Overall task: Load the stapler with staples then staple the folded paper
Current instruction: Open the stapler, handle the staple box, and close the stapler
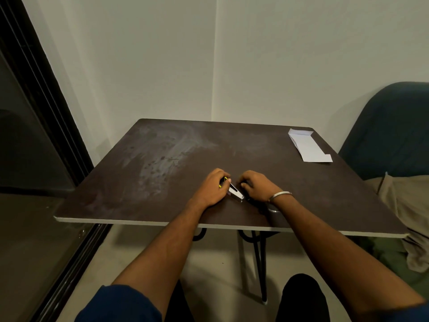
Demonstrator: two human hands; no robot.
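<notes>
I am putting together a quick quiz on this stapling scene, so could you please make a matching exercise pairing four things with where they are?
Things:
1. stapler
2. folded paper
3. bracelet
4. chair

Places:
A. far right corner of the table
B. beyond the table's right edge
C. between the left hand and right hand
D. on the right wrist

Pairs: 1-C, 2-A, 3-D, 4-B

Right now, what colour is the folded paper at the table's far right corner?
White, plain; the folded paper shows clearly in the head view.
</notes>
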